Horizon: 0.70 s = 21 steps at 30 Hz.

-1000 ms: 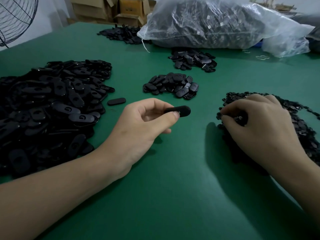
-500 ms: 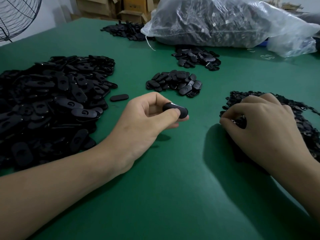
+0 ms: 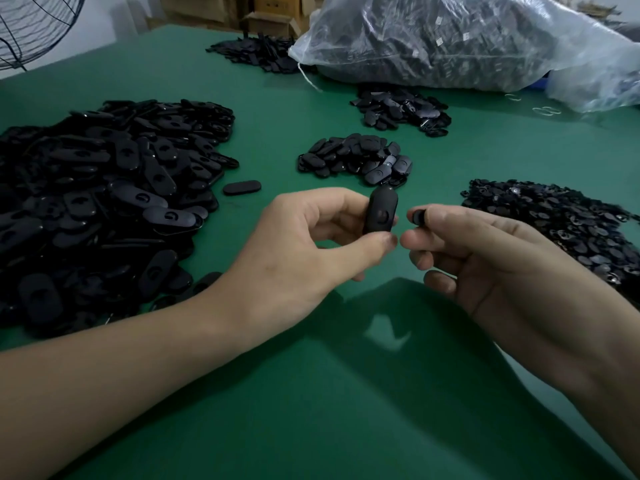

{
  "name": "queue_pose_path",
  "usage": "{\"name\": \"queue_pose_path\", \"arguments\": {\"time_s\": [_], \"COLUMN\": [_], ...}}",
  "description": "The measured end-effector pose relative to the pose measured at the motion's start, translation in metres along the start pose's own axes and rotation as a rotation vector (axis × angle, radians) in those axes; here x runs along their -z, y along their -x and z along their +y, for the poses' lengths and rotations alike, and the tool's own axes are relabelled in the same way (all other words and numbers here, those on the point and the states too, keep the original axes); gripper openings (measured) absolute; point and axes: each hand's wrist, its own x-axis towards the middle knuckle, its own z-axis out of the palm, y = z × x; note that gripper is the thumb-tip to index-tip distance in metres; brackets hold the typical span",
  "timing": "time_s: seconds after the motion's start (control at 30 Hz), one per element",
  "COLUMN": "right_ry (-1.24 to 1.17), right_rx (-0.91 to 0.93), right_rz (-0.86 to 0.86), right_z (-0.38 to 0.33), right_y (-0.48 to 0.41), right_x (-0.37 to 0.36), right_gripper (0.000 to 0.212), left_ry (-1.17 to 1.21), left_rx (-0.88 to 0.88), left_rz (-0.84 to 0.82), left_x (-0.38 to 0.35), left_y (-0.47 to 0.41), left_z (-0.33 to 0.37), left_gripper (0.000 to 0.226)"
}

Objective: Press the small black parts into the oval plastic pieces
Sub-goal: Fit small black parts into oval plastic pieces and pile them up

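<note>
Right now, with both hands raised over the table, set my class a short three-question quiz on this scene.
1. True or false: the left hand holds an oval piece upright.
2. The small black part pinched by the right hand is: A) pressed into the oval piece; B) beside it, not yet in; C) lying loose on the table.
3. Fill the gap: the table is ____ in colour.

Key: 1 true; 2 B; 3 green.
</note>
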Motion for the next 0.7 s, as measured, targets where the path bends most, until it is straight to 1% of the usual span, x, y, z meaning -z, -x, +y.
{"name": "queue_pose_path", "arguments": {"time_s": [0.2,0.3,0.6,0.7], "right_ry": [0.011,0.035,0.179,0.292], "right_rx": [-0.034,-0.021,0.101,0.178], "right_rz": [0.002,0.007,0.077,0.090], "right_z": [0.0004,-0.0001,0.0076,0.0078], "right_y": [0.0009,0.0018,0.0021,0.0019], "right_x": [-0.0020,-0.0023,-0.0070,-0.0072], "right_gripper": [0.018,0.018,0.025,0.022], "left_ry": [0.039,0.036,0.099,0.108], "left_rx": [0.009,0.010,0.083,0.089], "left_rz": [-0.036,-0.042,-0.047,-0.035], "left_x": [-0.0006,-0.0011,-0.0019,-0.0017], "left_y": [-0.0003,-0.0003,-0.0007,-0.0012], "left_z": [-0.0028,-0.0014,0.0014,0.0001], "left_gripper": [0.010,0.010,0.004,0.006]}}
